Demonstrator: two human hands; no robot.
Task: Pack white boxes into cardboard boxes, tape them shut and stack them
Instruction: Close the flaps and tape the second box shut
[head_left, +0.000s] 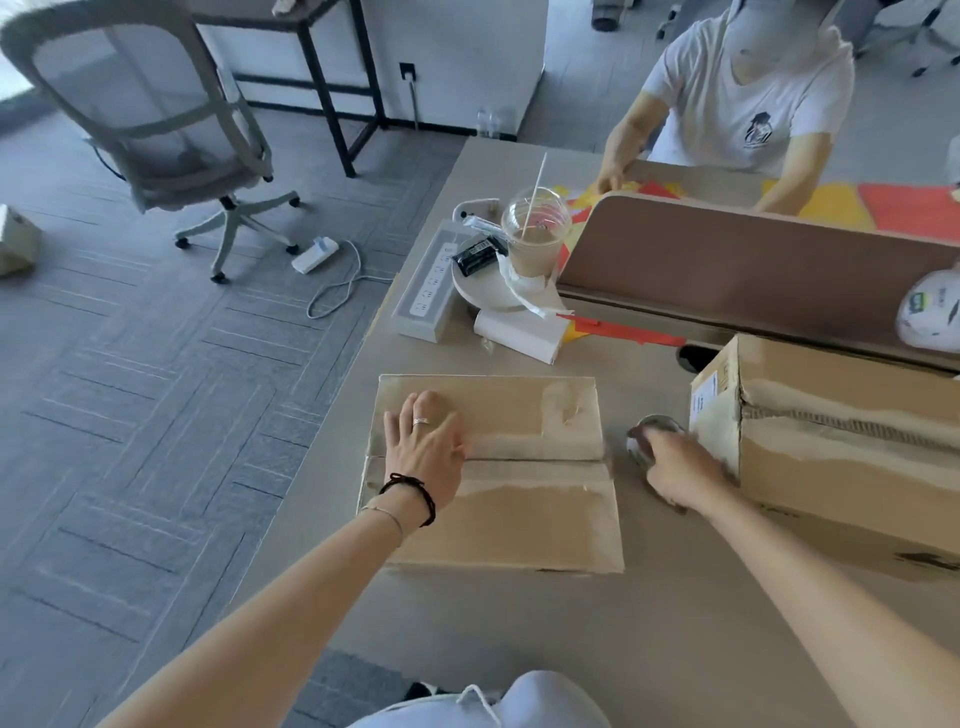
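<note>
A closed cardboard box (519, 499) lies on the table in front of me, its two top flaps meeting along a seam. My left hand (423, 441) rests flat on the left end of that seam, fingers spread. To the right, my right hand (678, 470) is closed around a roll of clear tape (649, 436) on the table, between the two boxes. A larger cardboard box (841, 457) with old torn tape along its top stands at the right edge. A white box (519, 332) lies further back.
Behind the boxes are a power strip (428, 283), a round white tray (483, 291) with a black packet and an iced coffee cup (535, 234). A brown divider (753, 270) crosses the desk; a person in a white shirt (748, 98) sits beyond. An office chair (156, 124) stands left on the floor.
</note>
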